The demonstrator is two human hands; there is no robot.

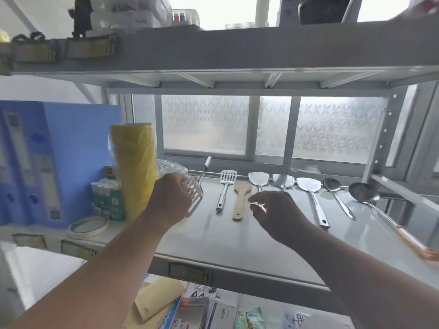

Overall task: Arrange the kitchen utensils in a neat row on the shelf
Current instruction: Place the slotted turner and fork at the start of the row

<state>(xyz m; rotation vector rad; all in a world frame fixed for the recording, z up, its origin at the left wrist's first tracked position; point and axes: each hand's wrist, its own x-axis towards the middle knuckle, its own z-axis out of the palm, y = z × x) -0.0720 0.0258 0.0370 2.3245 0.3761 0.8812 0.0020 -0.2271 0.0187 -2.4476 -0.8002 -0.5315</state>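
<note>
My left hand (169, 197) grips the slotted blade of a metal turner (198, 194), lifted off the shelf (213, 236) with its handle pointing up and back. My right hand (273, 210) hovers over the shelf with loosely curled fingers and holds nothing. A row of utensils lies along the back: a slotted steel spatula (225, 186), a wooden spatula (241, 198), three steel turners (308, 188), a spoon (335, 191) and a ladle (365, 193) with an orange handle. My right hand hides part of two turner handles.
A tall yellow roll (136, 167) stands left of the utensils, beside blue file boxes (35, 162), small bottles (107, 195) and a tape ring (89, 226). An upper shelf (237, 51) hangs overhead. A frosted window (261, 129) is behind. Envelopes and packets sit on the shelf below.
</note>
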